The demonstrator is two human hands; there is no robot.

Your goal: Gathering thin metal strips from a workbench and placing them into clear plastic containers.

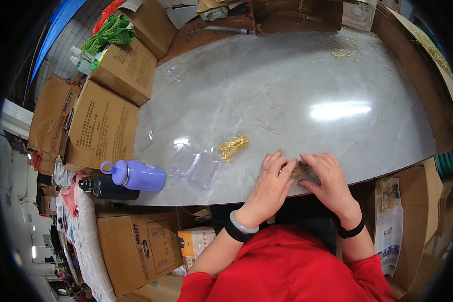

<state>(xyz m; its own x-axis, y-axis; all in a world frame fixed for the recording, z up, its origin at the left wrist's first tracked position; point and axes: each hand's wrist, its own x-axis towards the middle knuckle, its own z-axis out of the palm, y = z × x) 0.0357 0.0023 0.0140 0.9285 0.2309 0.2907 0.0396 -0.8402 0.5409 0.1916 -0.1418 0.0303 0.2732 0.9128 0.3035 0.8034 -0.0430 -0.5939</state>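
The small thing between the two hands is hard to see, because the fingers cover most of it. It looks like a small clear bag of gold pins (302, 172), and only a bit of gold and grey peeks out. It lies near the front edge of the grey marble surface (297, 80), right in front of the person. The left hand (272, 186) lies over the left end of the bag with its fingers bent a little and close together, pressing on it. The right hand (329, 181) curls over the right end and pinches the bag with its thumb and fingers. Both hands are partly closed on the bag. The person wears red sleeves, a pale bangle (242, 225) and a black band on the left wrist, and a black band on the right wrist. A little to the left of the hands lies a loose bunch of gold pins (233, 146), apart from the hands. Beside that are some empty clear plastic bags (196, 166), which are hard to make out against the shiny top. Farther left, a purple bottle (133, 175) lies on its side at the edge, with a black bottle (108, 187) just next to it. Brown cardboard boxes (103, 126) stand along the left side. The far corners are dark and bent by the lens.
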